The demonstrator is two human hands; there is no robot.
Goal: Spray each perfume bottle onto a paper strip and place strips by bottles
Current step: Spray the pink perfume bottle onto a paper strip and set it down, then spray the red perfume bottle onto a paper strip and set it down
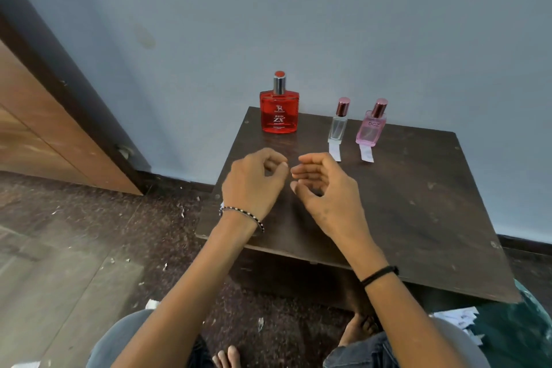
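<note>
Grip: left hand [254,179] and right hand [321,188] loosely curled, pinching nothing visible.
Strips: at clear bottle [337,125] and pink bottle [372,127], six o'clock sides.
Red bottle [279,113]: stripless, likely next.

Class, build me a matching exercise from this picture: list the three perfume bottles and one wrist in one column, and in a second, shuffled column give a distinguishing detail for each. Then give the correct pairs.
Column 1
1. red bottle
2. clear bottle
3. pink bottle
4. left hand

Column 2
A. beaded bracelet at its wrist
B. middle of the row, paper strip in front
C. no strip visible in front of it
D. rightmost on the table, marked DGZ

Pairs: 1-C, 2-B, 3-D, 4-A
</note>
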